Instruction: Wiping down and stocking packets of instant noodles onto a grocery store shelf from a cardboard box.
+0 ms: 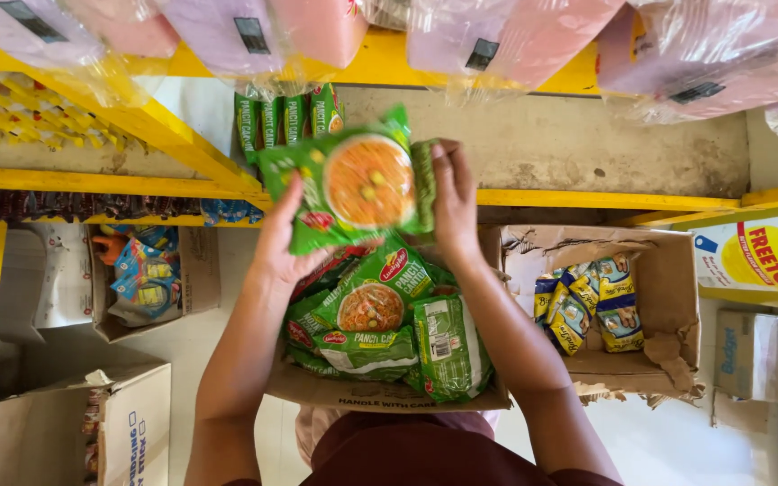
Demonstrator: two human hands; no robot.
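Head view looks down on two bare hands lifting a green packet (353,184) above an open carton (380,391). Left hand (279,241) sits at the packet's 8 o'clock corner, fingers spread flat up its underside with the thumb hidden. Right hand (450,200) sits at 3 o'clock, fingers curled over the packet's right edge and pressed shut on it, thumb behind. Between them the packet is clamped, face toward the camera, its long axis running from 8 to 2 o'clock, tilted slightly. Both hands touch it; neither is nearer than the other.

From the packet, a shelf (587,198) lies just beyond at 12 o'clock, where a row of like green packets (288,117) stands upright against the back wall, close to the held packet's upper left corner.

The carton, at 6 o'clock from the packet, holds several more green packets (380,328) lying loosely, some face up, some on edge. A second box (668,306) at 4 o'clock holds a few blue-and-yellow packs (592,306) near its left side. A third box (150,279) at 8 o'clock holds blue packs, jumbled.
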